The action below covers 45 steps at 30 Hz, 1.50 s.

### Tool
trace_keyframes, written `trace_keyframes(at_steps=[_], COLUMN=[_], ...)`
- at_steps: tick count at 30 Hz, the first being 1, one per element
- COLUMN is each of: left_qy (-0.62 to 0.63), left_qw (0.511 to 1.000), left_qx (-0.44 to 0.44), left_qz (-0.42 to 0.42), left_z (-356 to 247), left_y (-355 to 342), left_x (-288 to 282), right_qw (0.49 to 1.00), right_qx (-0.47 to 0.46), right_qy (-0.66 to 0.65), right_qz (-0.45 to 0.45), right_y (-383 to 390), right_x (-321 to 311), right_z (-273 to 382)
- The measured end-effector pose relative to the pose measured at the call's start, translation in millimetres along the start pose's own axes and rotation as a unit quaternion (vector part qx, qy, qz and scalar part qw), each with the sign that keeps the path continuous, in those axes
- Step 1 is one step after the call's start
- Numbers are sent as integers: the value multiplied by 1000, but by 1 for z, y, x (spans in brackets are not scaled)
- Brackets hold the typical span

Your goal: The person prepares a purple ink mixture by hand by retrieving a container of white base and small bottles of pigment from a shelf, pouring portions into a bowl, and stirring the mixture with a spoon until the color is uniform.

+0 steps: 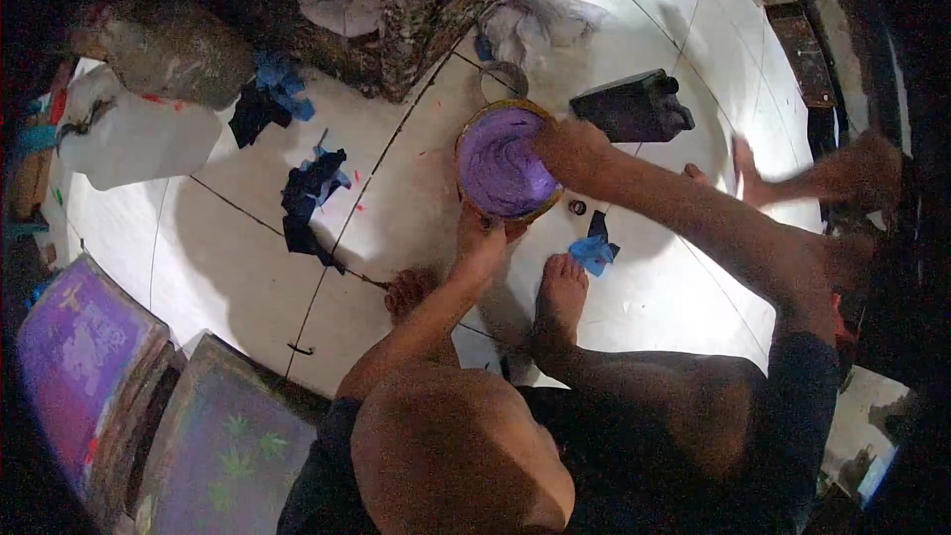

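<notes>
A round tub of purple paint (505, 160) is tilted toward me above the tiled floor, its rim smeared with yellowish-brown. My left hand (483, 238) grips the near side of the tub from below, the fingers partly hidden under it. At the right rim, my right hand (570, 157) reaches over the paint with fingers curled and blurred. Whether it holds a stirrer or only the rim is hidden. Swirl marks show in the paint. Just beyond the tub lies a ring-shaped lid or can (503, 82). A small dark ring (578, 207) sits on the floor near my right wrist.
A black plastic container (634, 106) lies to the right. Dark and blue scraps (315, 193) are scattered about, with another blue scrap (592, 254) by my foot. A white jug (139, 134) lies far left; purple painted screen frames (89, 347) lean near left. Another person's foot (750, 173) is at right.
</notes>
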<state>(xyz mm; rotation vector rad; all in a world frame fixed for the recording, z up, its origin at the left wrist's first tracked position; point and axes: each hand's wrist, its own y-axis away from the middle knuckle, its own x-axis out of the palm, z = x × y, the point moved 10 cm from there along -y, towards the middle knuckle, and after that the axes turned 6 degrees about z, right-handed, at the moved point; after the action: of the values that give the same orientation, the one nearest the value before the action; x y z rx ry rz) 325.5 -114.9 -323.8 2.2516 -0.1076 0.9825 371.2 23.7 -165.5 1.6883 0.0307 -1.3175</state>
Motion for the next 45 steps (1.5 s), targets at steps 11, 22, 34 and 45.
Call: trace_keyframes(at_steps=[11,22,34,45], left_qy=[-267,-274,-222,-87], left_qw=[957,959,971,996], left_qx=[51,-49,85,-2], left_qz=[-104,-58,-42,-25], left_z=[-12,-59,-49,-32], left_y=[7,26,16,16], left_x=[-8,41,23,18], right_qw=[998,994,978,996], right_qx=[-66,-108,-143,-20], right_qy=[9,-7,100,-37], right_qz=[10,-23,-118,-76], right_y=[8,14,1,2], right_x=[33,13,-27,-15], right_z=[20,31,36,7])
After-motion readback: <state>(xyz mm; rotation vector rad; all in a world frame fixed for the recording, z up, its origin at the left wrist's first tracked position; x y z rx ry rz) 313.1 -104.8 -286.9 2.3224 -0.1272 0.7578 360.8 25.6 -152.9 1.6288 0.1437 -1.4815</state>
